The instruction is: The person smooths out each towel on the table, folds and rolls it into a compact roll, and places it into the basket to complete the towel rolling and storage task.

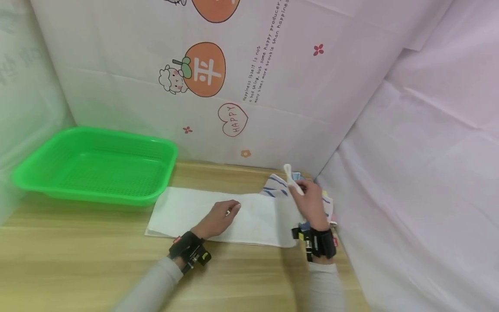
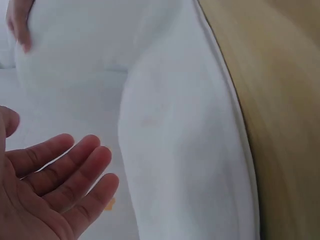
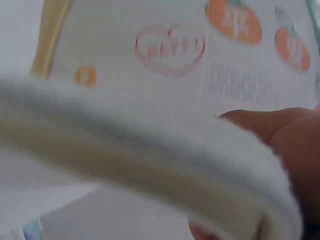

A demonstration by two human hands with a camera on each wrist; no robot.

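A long white towel point(image 1: 249, 219) lies folded on the wooden table, its right end raised. My right hand point(image 1: 312, 203) grips that end, and the towel's thick edge point(image 3: 150, 135) crosses close to the camera in the right wrist view. Above the towel's middle is my left hand point(image 1: 220, 216), with nothing in it. Its fingers point(image 2: 75, 175) are loosely bent and parted beside the cloth in the left wrist view. Partly hidden behind the right hand is a pile of cloths, among them a white one with blue stripes point(image 1: 274, 186).
A green plastic basket point(image 1: 161, 190) stands at the back left, close to the towel's left end. A printed white sheet point(image 1: 280, 130) hangs behind the table point(image 1: 97, 260). More white cloth point(image 1: 409, 195) closes off the right side.
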